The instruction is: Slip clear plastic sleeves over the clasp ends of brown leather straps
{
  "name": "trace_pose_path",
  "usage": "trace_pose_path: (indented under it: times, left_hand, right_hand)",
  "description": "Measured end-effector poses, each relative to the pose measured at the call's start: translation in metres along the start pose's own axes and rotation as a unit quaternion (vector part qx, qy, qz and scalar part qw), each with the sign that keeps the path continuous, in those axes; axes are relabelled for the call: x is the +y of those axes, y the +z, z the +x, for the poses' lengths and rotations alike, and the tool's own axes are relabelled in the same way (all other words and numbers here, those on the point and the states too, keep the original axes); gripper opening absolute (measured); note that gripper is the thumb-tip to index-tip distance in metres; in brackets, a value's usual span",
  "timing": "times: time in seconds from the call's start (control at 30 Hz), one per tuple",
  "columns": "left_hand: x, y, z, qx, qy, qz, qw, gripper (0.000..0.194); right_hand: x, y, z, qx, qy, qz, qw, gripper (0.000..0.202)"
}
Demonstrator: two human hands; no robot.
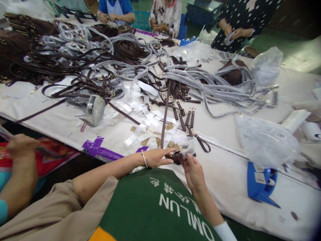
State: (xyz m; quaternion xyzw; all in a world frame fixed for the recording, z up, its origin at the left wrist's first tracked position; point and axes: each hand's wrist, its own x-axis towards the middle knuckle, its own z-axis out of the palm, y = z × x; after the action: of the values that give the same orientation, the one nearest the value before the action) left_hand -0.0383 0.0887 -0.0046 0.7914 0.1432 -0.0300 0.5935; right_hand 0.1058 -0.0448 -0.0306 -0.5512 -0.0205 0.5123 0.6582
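Observation:
My right hand (pixel 193 170) is closed on a folded dark brown strap (pixel 178 157), with a bit of clear wrapping at its top. My left hand (pixel 159 158), a bangle on its wrist, reaches the strap's left end with fingers stretched out and apart. Whether those fingertips touch it I cannot tell. A long brown strap (pixel 165 124) runs up the table from behind my left hand. Beyond my hands lie short brown straps with metal clasps (pixel 190 118), a small looped strap (pixel 203 144) and white paper strips (pixel 136 135).
A blue tape dispenser (pixel 260 182) stands at right, near a clear plastic bag (pixel 267 139). A grey tape dispenser (pixel 94 110) is at left. Heaped brown straps (pixel 130 52) and wrapped grey straps (pixel 208 78) cover the far side. Co-workers stand opposite; another person's hand (pixel 22 144) is at left.

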Motion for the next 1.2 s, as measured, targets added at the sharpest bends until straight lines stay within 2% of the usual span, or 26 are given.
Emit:
trace_pose_path:
  times: [0.1,0.3,0.37,0.47,0.57,0.63,0.7,0.77,1.0,1.07,1.1,1.2]
  left_hand:
    - [-0.001,-0.002,-0.002,-0.008,-0.006,-0.011,1.000,0.050]
    - [0.001,0.003,0.000,-0.041,-0.025,-0.163,0.986,0.059]
    - [0.001,0.003,-0.001,-0.040,-0.031,-0.124,0.991,0.055]
    - [0.003,0.006,-0.003,0.028,-0.024,0.036,0.999,0.045]
    - [0.007,0.012,-0.004,0.101,-0.014,0.162,0.981,0.037]
    - [0.010,0.016,-0.003,0.118,-0.021,0.200,0.972,0.031]
    - [0.012,0.019,-0.003,0.122,-0.035,0.236,0.964,0.026]
    - [0.013,0.020,-0.002,0.116,-0.043,0.277,0.953,0.024]
    - [0.013,0.029,-0.004,0.085,-0.066,0.399,0.910,0.028]
    - [0.012,0.030,-0.002,0.097,-0.078,0.380,0.917,0.027]
    - [0.011,0.030,-0.001,0.105,-0.081,0.343,0.930,0.026]
    - [0.006,0.026,0.001,0.086,-0.075,0.120,0.986,0.023]
  right_hand:
    - [0.001,-0.004,0.001,-0.009,0.007,-0.009,1.000,0.022]
    - [0.009,-0.006,-0.003,-0.105,0.081,-0.004,0.991,0.025]
    - [0.010,-0.008,-0.003,-0.119,0.094,-0.018,0.988,0.027]
    - [0.009,-0.010,-0.002,-0.109,0.087,-0.085,0.987,0.033]
    - [0.004,-0.009,-0.001,-0.047,0.003,-0.230,0.972,0.034]
    - [-0.001,-0.006,-0.003,0.004,-0.094,-0.325,0.941,0.035]
    - [-0.006,-0.003,-0.006,0.023,-0.176,-0.395,0.901,0.034]
    - [-0.008,-0.002,-0.009,0.008,-0.217,-0.441,0.871,0.027]
    - [-0.003,0.000,-0.012,-0.049,-0.298,-0.531,0.792,0.017]
    - [-0.003,0.002,-0.012,-0.075,-0.306,-0.531,0.787,0.016]
    - [-0.003,0.002,-0.012,-0.079,-0.303,-0.524,0.792,0.015]
    - [-0.003,-0.002,-0.013,-0.061,-0.256,-0.485,0.834,0.017]
